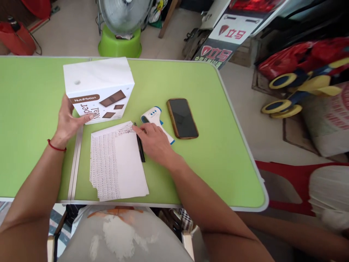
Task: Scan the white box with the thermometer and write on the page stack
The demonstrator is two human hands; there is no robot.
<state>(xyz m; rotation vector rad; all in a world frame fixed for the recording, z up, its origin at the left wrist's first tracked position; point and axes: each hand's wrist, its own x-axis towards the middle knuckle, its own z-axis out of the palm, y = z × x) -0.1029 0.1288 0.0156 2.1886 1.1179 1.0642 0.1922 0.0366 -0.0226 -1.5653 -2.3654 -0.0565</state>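
Observation:
My left hand (67,122) grips a white box (98,78) by its lower left corner, thumb across the printed front. The box is tilted and reads "NutriMotion", with brown pictures on it. Below it lies a stack of handwritten paper sheets (131,167), the left side full of small writing. At the paper's top right corner, my right hand (154,142) has its fingers bent and thumb tip on the edge; the other fingertips are hidden. A black pen (141,151) lies along the paper beside that hand. Partly under my right hand is a white and blue infrared thermometer (152,114).
A phone in a brown case (182,118) lies right of the thermometer on the green table (218,163). Beyond the far edge stand a fan (125,16) on a green stool (118,45) and a scooter's rear (226,36). A person's arm (294,233) shows beside a red chair (283,171).

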